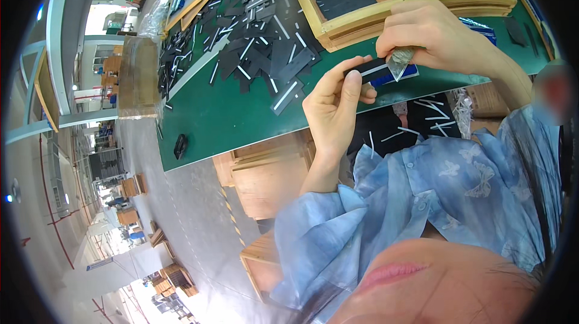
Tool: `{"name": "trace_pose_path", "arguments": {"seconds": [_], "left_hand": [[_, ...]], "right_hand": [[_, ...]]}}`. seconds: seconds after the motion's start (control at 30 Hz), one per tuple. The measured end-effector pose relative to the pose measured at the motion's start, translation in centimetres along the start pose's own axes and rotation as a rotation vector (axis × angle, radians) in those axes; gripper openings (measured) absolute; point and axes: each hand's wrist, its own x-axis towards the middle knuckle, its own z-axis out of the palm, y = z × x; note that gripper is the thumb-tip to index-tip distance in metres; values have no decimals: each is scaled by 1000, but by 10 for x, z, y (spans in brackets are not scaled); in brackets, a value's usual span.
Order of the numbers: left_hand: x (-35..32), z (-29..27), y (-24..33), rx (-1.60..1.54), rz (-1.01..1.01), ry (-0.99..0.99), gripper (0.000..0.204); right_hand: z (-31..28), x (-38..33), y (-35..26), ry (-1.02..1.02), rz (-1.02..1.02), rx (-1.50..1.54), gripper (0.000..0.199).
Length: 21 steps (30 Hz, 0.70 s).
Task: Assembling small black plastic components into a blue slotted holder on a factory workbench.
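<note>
The left hand (333,107) pinches one end of a narrow black strip (366,69) over the near edge of the green desk (223,119), while the right hand (431,37) is closed on a small clear film tab (400,63) at the strip's other end. The hold is by the fingertips only, so a sharp tug could slip the strip free or tear the film. A shallow wooden tray (386,13) at the desk's far edge holds a dark sheet (contents otherwise unclear) — loose black pieces (253,28) lie scattered beside it.
</note>
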Motion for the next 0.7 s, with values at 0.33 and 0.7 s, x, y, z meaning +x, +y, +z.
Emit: {"name": "trace_pose_path", "arguments": {"seconds": [0.33,0.7], "left_hand": [[-1,11,-11,-160,-53,26,25],[1,-22,-39,-129,53,443,23]], "right_hand": [[20,-3,3,258,-371,-491,36],[46,-80,20,-124,-51,291,10]]}}
